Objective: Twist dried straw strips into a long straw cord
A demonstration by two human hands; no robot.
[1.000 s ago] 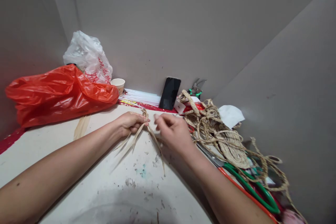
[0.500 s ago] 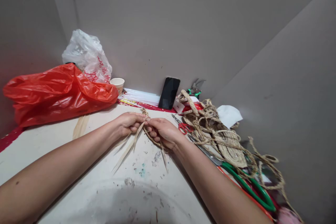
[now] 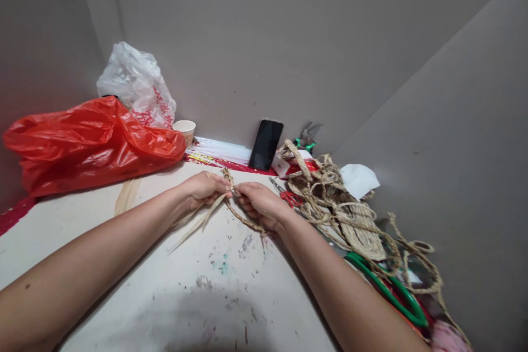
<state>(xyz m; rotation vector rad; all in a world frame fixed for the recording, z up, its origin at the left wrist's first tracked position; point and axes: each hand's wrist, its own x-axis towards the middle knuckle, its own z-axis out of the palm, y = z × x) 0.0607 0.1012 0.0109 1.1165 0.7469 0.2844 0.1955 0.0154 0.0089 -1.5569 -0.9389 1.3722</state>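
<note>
Above the middle of the white table [image 3: 177, 297], my left hand [image 3: 206, 190] and my right hand [image 3: 259, 203] meet at a thin braided straw cord [image 3: 245, 221]. Both hands are closed, with thumbs and fingertips pinching the cord where loose strands come out of it. One end of the cord sticks up beyond my fingers; the rest curves down under my right hand. Pale flat straw strands [image 3: 198, 231] fan out below my left hand. My fingers hide the exact point of the grip.
At the left lie a red plastic bag [image 3: 91, 146], a white plastic bag [image 3: 136, 85] and a paper cup [image 3: 185, 129]. A phone [image 3: 266, 144] leans on the wall. To the right are braided cords [image 3: 330, 190], red scissors [image 3: 291, 198], green-handled shears [image 3: 388, 291] and pruners [image 3: 307, 137].
My hands have drawn slightly apart at the cord, the right one shifting right. The loose strands have swung left, and more of the curved cord shows below my hands.
</note>
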